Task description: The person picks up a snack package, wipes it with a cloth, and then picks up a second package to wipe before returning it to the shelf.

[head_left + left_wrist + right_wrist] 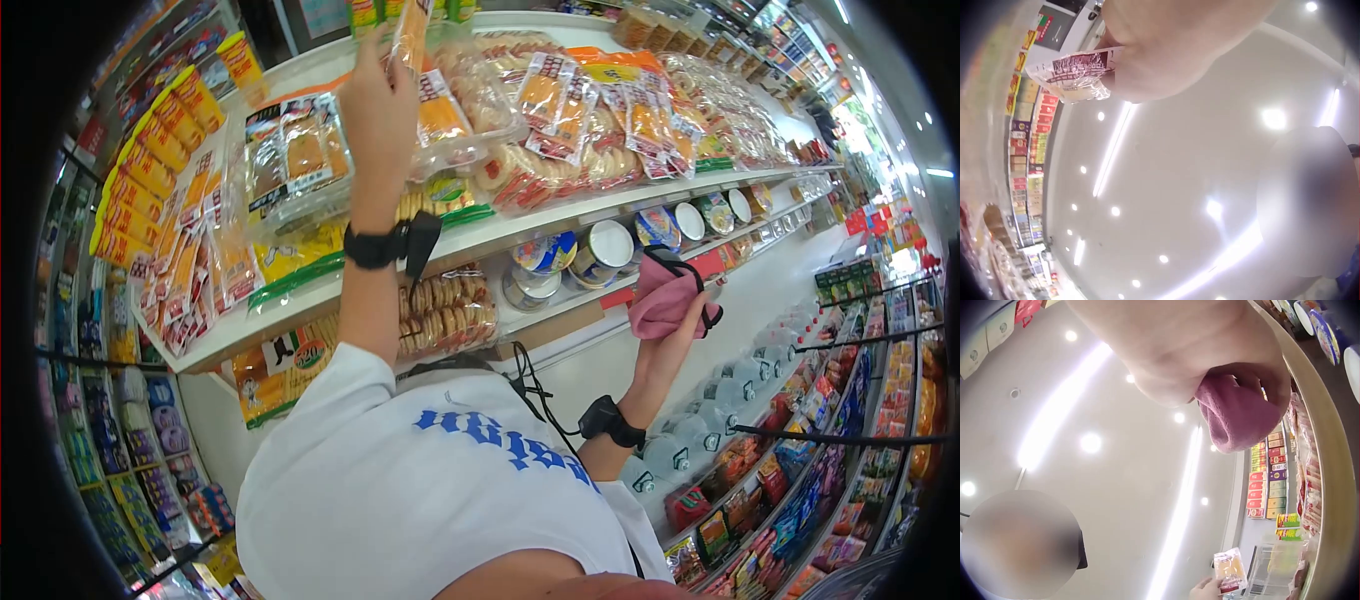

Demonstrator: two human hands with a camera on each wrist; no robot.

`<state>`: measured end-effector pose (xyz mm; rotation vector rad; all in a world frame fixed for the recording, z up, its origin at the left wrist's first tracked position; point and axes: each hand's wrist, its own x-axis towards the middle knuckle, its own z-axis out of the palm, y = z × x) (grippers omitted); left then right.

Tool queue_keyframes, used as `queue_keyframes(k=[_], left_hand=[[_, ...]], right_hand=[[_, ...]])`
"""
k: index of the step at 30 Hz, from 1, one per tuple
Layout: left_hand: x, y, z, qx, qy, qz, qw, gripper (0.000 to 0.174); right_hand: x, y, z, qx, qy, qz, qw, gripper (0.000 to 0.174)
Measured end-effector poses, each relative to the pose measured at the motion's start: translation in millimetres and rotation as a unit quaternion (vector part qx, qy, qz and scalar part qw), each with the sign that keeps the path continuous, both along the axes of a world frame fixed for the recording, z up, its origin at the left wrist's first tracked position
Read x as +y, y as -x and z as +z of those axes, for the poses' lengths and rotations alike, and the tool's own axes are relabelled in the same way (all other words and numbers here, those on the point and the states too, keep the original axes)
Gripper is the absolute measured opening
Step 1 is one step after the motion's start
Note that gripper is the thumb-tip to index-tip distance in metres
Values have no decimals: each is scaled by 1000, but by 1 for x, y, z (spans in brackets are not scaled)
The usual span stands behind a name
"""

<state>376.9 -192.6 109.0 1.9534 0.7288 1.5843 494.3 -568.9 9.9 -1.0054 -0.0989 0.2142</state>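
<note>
Closest to the head cam is a white T-shirt [370, 490] with blue lettering, worn by the person doing all this in a shop aisle. Going left to right from there: far left there's a row of yellow canisters [148, 170] along the end of a white display shelf [590, 207], with a heap of small orange-and-white packets [190, 255] beside them. Next over is a bigger pack with a black label [300, 150], sitting just left of the left arm.

Left hand [378, 115] is up over the display, fingers closed on a clear-wrapped packet [412, 35]. So that packet's in the air above the goods, and the right wrist cam shows it pinched near one edge. Below that arm, on the lower level, is a pack of round biscuits [447, 315].

Further right, bagged round flat goods [565, 178] fill the top, with lidded round tubs [605, 245] underneath. Right hand [674, 340] is out in front of those tubs, fingers curled round a pink cloth item [663, 292] with black trim. Past it are big clear bottles [715, 400], then racks of colourful packets [790, 490].
</note>
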Motion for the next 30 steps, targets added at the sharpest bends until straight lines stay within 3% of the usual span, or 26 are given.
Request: queue_keyframes(k=[1,4,8,12,15,18,21,23,24,26,27,29,30], left_hand=[[-13,4,7,-63,-27,-10,998,36],[-65,14,22,-110,28,-172,978,34],[-127,28,15,-27,108,-300,947,32],[-150,20,-26,34,240,-443,863,34],[-161,13,-41,0,219,-441,871,33],[-151,16,-37,74,200,-452,866,34],[-150,15,-37,81,47,-383,919,38],[-160,16,-32,30,194,-457,867,39],[-167,16,-31,4,266,-488,831,40],[-180,8,-37,-72,318,-499,803,40],[-183,6,-39,-110,342,-502,787,41],[-178,6,-37,-36,346,-504,791,41],[-174,4,-37,-33,363,-504,783,41]], right_hand=[[2,4,4,3,4,6,1000,50],[15,14,18,-12,2,29,1000,49],[42,34,32,-30,-28,152,987,47],[70,55,34,-34,-4,133,991,34],[77,58,37,-49,3,125,991,23],[86,61,45,-47,25,50,997,19],[83,57,35,-94,71,20,993,20],[85,56,32,-136,66,1,989,22],[83,55,30,-196,125,-11,973,24],[78,53,25,-313,239,-33,919,27],[79,55,22,-349,239,-39,905,32],[83,62,17,-419,238,-49,875,42],[85,66,38,-475,263,10,840,54]])
